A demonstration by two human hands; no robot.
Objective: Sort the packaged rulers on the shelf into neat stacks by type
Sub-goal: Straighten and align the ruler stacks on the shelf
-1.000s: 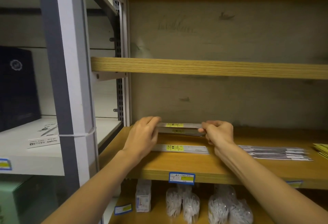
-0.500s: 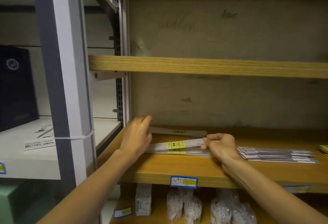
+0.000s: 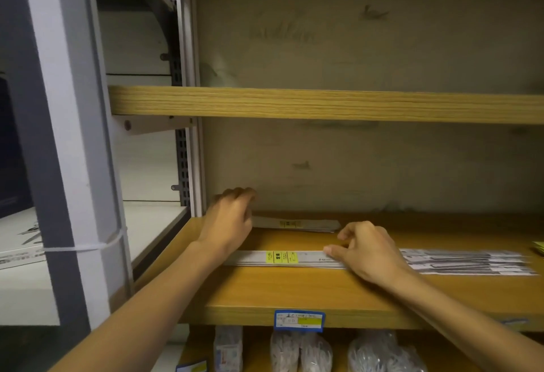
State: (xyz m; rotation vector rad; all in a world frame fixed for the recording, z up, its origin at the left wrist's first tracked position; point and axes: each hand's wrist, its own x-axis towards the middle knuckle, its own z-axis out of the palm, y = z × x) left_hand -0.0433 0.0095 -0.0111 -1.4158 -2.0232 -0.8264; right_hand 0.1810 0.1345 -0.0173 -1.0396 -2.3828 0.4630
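Note:
On the wooden shelf (image 3: 294, 292) a front stack of white packaged rulers (image 3: 282, 257) with yellow labels lies flat along the board. My right hand (image 3: 368, 249) rests on its right end, thumb and fingertips spread on top. Behind it, near the back wall, lies a rear ruler pack (image 3: 297, 224). My left hand (image 3: 228, 221) is curled over the left end of that pack and hides it; my forearm crosses the left end of the front stack. To the right lies a fanned pile of darker printed rulers (image 3: 471, 262).
An upper wooden shelf (image 3: 323, 105) hangs low over the work area. A grey post (image 3: 59, 136) and a white side shelf (image 3: 153, 224) stand at the left. A blue price label (image 3: 298, 320) marks the front edge; plastic bags (image 3: 300, 351) fill the shelf below.
The ruler held in both hands came down onto the front stack and now lies flat. My left hand moved back to the rear pack; my right hand's fingers spread apart.

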